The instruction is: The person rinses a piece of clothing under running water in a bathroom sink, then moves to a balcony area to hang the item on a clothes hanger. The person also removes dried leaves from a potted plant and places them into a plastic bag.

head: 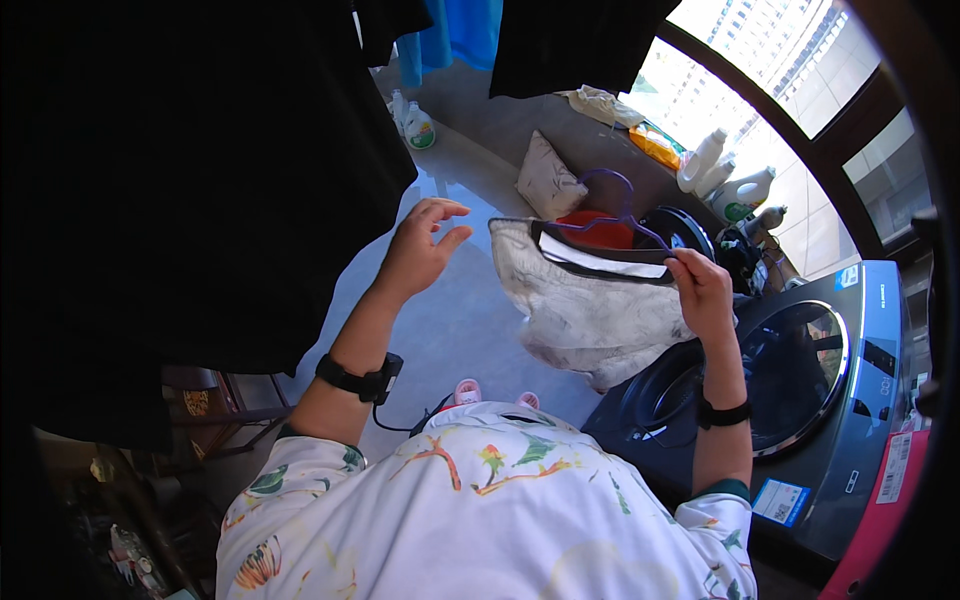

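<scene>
My right hand [703, 291] pinches one end of a purple clothes hanger [626, 214] together with the dark edge of a whitish-grey cloth garment [592, 311]. The garment hangs below the hanger, and its dark trim frames a bright white strip near the top. Its exact kind I cannot tell. My left hand [424, 247] is raised to the left of the garment, apart from it, thumb and fingers spread with nothing between them. Close below the garment, at the right, a dark front-loading washing machine [825, 465] has its round door [795, 375] swung out.
Black clothes [202, 187] hang large on the left, with a blue cloth [472, 34] at the top. A cushion [547, 176], a red basin [596, 229] and detergent bottles [739, 195] stand along the window side. Another bottle [418, 126] is on the floor behind.
</scene>
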{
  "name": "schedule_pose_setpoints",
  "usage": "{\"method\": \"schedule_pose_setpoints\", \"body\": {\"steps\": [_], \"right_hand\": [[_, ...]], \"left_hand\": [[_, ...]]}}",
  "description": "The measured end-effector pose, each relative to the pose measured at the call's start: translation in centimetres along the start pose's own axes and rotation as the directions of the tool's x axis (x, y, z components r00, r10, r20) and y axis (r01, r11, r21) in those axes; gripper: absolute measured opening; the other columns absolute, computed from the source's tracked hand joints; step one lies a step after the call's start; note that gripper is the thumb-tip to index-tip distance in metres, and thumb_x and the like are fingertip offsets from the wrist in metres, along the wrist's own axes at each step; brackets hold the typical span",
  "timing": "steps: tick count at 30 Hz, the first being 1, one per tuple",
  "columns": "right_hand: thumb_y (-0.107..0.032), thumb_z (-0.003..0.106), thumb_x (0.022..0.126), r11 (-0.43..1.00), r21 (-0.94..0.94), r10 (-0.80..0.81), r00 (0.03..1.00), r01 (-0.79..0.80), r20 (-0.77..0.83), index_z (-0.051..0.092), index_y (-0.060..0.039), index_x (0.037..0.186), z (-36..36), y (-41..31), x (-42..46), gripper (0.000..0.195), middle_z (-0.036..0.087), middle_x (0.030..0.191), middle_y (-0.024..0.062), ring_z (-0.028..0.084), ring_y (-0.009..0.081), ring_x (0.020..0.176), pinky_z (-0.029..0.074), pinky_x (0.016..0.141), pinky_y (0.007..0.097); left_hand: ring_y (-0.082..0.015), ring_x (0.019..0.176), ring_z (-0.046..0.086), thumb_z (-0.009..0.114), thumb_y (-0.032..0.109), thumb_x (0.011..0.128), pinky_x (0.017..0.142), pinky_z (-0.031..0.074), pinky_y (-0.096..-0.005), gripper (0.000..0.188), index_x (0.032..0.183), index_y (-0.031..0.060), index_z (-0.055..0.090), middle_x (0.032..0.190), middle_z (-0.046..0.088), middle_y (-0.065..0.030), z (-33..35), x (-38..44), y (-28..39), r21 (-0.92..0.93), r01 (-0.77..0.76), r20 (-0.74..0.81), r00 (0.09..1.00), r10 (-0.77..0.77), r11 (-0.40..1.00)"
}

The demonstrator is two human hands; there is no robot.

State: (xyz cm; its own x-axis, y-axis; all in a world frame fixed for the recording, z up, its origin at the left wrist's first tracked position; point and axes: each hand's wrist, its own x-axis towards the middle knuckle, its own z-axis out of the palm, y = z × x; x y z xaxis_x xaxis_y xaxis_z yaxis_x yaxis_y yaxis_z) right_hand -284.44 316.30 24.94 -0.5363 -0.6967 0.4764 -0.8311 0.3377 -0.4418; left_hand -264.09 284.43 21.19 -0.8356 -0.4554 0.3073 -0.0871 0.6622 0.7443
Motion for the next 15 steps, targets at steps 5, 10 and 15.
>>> {"method": "schedule_pose_setpoints", "body": {"steps": [5, 10, 15], "right_hand": [[-0.01, 0.061, 0.089, 0.997, 0.076, 0.002, 0.997, 0.003, -0.075, 0.065, -0.0018, 0.091, -0.6, 0.3, 0.0, 0.01, 0.06, 0.069, 0.0091, 0.057, 0.019, 0.056, 0.043, 0.052, 0.0255], [-0.008, 0.061, 0.089, 0.995, 0.096, -0.007, 0.989, 0.021, -0.147, 0.063, 0.0016, 0.092, -2.5, 0.6, 0.7, 0.01, 0.057, 0.067, 0.0086, 0.054, 0.0157, 0.057, 0.042, 0.054, 0.0246], [-0.009, 0.061, 0.089, 0.996, 0.069, -0.041, 0.976, 0.057, -0.212, 0.063, 0.0023, 0.095, -4.0, 1.0, 1.4, 0.012, 0.061, 0.076, 0.0116, 0.058, 0.019, 0.063, 0.045, 0.058, 0.0262]], "left_hand": [[-0.0239, 0.111, 0.054, 0.061, 0.026, 0.09, 0.094, 0.044, -0.0348, 0.037, 0.122, 0.0084, 0.056, 0.119, 0.058, -0.008, 1.6, 2.8, 0.8, 0.089, -0.178, 0.032, 0.984, 0.176, 0.98], [-0.023, 0.099, 0.058, 0.062, 0.026, 0.089, 0.085, 0.046, -0.0343, 0.032, 0.115, 0.0073, 0.062, 0.105, 0.064, -0.0093, 3.6, 7.3, 3.7, 0.049, -0.331, 0.256, 0.916, 0.308, 0.943], [-0.0159, 0.075, 0.061, 0.069, 0.018, 0.084, 0.069, 0.048, -0.0272, 0.019, 0.096, 0.0038, 0.07, 0.084, 0.066, -0.0063, 4.1, 9.6, 6.9, -0.142, -0.361, 0.148, 0.913, 0.38, 0.922]]}}
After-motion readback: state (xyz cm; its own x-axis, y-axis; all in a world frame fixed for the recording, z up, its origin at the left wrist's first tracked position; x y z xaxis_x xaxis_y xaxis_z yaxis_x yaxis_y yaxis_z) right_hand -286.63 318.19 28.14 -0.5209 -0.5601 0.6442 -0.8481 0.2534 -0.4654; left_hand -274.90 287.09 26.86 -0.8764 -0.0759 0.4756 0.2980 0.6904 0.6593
